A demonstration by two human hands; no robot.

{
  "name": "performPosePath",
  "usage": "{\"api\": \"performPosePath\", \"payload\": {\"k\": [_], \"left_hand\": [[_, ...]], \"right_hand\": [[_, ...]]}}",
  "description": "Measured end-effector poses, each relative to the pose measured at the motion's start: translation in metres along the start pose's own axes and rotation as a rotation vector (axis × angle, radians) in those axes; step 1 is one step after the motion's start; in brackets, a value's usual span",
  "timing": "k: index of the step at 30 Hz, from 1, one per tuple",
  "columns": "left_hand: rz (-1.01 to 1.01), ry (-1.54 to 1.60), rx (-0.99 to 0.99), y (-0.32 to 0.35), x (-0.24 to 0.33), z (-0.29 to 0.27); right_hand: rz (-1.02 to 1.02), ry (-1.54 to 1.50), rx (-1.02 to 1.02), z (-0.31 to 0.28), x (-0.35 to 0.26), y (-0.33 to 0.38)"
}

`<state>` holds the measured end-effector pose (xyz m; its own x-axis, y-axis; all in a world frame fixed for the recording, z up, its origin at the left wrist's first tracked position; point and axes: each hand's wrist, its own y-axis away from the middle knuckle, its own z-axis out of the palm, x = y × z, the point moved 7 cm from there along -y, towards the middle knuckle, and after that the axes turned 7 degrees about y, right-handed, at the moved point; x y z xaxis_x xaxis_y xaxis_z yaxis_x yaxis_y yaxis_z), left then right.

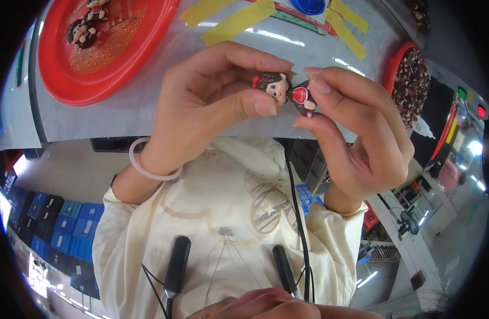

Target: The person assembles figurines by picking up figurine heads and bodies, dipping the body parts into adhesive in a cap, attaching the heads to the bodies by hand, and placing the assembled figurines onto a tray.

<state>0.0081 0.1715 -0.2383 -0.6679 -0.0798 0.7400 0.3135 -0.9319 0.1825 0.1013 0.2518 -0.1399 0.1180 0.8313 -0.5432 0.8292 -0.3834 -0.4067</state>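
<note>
Over the worktable, my left hand (pixel 202 90) pinches a small brown doll head (pixel 274 87) with a cream face and a red bow, between thumb and fingers. Close beside it, my right hand (pixel 356 122) pinches a small brown figurine body (pixel 302 99) with a red chest, between thumb and index finger. Head and body meet or nearly meet at the neck; whether they are joined I cannot tell. On the red plate (pixel 50 74) at the far left lie two similar finished-looking figurines, one of them a brown-haired figurine (pixel 84 34).
Yellow tape strips (pixel 239 22) cross the grey table (pixel 143 119) at the back, near a blue round cup (pixel 309 5). A red container of many small brown parts (pixel 412 80) stands at the right, with a small white nozzle (pixel 424 127) beside it. Blue boxes (pixel 85 228) are stacked at the lower left.
</note>
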Motion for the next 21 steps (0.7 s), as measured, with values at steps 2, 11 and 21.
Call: {"api": "performPosePath", "payload": {"k": [2,11,21], "left_hand": [[0.011,-0.004,0.007,0.000,0.001,0.001],[0.007,-0.001,0.041,0.002,0.000,-0.001],[0.055,0.001,0.095,0.004,0.001,-0.005]], "right_hand": [[0.013,0.016,-0.001,0.000,-0.002,0.000],[0.026,0.001,0.079,0.006,0.000,0.007],[0.046,-0.047,0.131,0.014,0.004,0.011]]}}
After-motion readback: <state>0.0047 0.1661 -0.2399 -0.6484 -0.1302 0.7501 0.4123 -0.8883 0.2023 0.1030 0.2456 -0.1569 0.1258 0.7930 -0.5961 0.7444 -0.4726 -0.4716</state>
